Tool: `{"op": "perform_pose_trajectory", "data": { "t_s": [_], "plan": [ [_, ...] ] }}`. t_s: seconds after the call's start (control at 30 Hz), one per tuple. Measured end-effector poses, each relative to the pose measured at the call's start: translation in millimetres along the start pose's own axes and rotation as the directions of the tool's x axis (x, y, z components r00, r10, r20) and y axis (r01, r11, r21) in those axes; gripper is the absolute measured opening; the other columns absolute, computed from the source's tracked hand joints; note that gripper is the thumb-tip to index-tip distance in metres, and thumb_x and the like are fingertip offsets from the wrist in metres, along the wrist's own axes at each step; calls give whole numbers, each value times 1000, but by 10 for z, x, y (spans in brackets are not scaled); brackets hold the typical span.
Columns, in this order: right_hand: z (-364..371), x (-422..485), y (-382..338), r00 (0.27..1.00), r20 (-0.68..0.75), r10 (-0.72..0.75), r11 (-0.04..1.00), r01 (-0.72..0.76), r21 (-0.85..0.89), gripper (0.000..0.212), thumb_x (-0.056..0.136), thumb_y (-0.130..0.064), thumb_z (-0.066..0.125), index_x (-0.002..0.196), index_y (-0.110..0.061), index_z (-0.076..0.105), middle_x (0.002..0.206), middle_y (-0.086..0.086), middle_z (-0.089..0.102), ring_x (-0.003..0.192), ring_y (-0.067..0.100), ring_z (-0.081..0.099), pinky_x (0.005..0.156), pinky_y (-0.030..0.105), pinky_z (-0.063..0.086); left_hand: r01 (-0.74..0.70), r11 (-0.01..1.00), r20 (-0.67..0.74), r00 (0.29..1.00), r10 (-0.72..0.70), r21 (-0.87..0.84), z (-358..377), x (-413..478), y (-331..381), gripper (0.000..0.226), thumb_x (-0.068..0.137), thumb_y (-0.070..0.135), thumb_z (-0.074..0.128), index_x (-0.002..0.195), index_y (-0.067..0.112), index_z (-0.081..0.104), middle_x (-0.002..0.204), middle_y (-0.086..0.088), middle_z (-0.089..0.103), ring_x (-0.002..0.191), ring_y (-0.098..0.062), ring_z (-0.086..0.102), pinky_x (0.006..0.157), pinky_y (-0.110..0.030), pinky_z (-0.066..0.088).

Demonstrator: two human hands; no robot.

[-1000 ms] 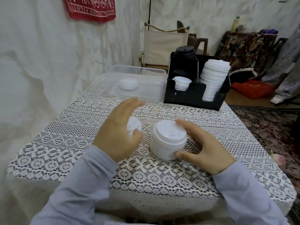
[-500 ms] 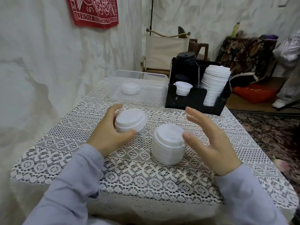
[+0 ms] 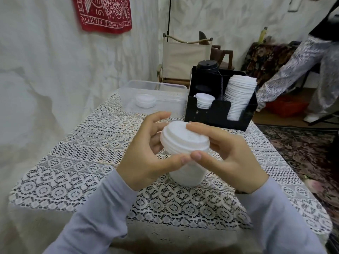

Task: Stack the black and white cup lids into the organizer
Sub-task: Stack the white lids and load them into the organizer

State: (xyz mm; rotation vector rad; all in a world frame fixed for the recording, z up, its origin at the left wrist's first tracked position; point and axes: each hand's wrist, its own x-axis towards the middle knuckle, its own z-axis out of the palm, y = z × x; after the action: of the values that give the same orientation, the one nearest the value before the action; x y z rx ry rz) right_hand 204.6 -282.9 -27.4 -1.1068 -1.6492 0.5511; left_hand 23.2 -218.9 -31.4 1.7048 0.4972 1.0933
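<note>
Lace-covered desk (image 3: 77, 162) against a white draped wall, red printed cloth (image 3: 104, 13) pinned high. At the far right corner, black organizer (image 3: 220, 110): tall stack of white lids (image 3: 238, 96) leaning in the front right slot, short white stack (image 3: 203, 100) in the front left, black lids (image 3: 207, 67) at the back left. Just left of it, clear tub (image 3: 170, 99) with a few white lids (image 3: 145, 100) inside. Canvas chair (image 3: 185, 57) behind the desk. Off to the right, a person in patterned clothes (image 3: 297, 66), well apart from the work. Organizer and tub both beyond the hands, touching neither. At front middle, small batch of white lids (image 3: 183, 140) gripped from both sides: left hand (image 3: 145, 158) curled round the left rim, right hand (image 3: 229, 162) round the right. Right fingers (image 3: 200, 128) laid across the top, both thumbs meeting at the near edge. Directly beneath, bigger white stack (image 3: 187, 175) standing on the desk. Contact between batch and stack not clear.
</note>
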Motion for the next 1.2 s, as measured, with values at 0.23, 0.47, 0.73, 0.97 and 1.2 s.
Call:
{"op": "perform_pose_trajectory", "data": {
  "t_s": [0.23, 0.47, 0.73, 0.97, 1.2],
  "plan": [
    [-5, -1, 22, 993, -83, -89, 986, 76, -147, 53, 75, -67, 59, 119, -37, 60, 120, -14, 62, 114, 6, 59, 95, 40, 50, 44, 986, 4, 999, -44, -163, 56, 7, -42, 84, 46, 42, 89, 118, 23, 52, 114, 6, 65, 100, -14, 65, 78, -20, 52],
    [-35, -7, 49, 992, -61, -114, 973, 99, -211, 64, 73, -67, 62, 123, -28, 57, 116, -14, 64, 109, 4, 61, 92, 38, 52, 85, 985, 35, 996, -80, -152, 43, -13, -62, 83, 48, 44, 88, 119, 22, 52, 113, 10, 67, 104, -12, 64, 80, -19, 51],
    [-28, -17, 49, 994, -65, -89, 969, 71, -235, 67, 72, -72, 57, 124, -30, 54, 111, -23, 62, 105, 2, 63, 87, 35, 55, 109, 983, 25, 994, -107, -144, 52, -8, -99, 82, 46, 36, 90, 118, 26, 52, 112, 14, 67, 107, -10, 63, 82, -17, 50],
    [31, -12, 90, 992, -104, -74, 966, 45, -254, 66, 74, -75, 51, 120, -29, 62, 103, -20, 66, 95, 4, 66, 78, 34, 56, 90, 984, -4, 996, -92, -155, 103, -4, -96, 67, 53, 28, 73, 116, 25, 51, 101, 24, 68, 97, 1, 64, 75, -11, 49],
    [61, 20, 54, 987, -162, 6, 997, 7, 80, 47, 69, -59, 69, 106, -30, 66, 98, -7, 72, 89, 8, 67, 71, 17, 49, 76, 989, 0, 997, -77, -125, 127, -29, -112, 72, 55, 25, 72, 122, 31, 44, 118, 11, 60, 108, -1, 59, 82, -14, 48]
  ]
}}
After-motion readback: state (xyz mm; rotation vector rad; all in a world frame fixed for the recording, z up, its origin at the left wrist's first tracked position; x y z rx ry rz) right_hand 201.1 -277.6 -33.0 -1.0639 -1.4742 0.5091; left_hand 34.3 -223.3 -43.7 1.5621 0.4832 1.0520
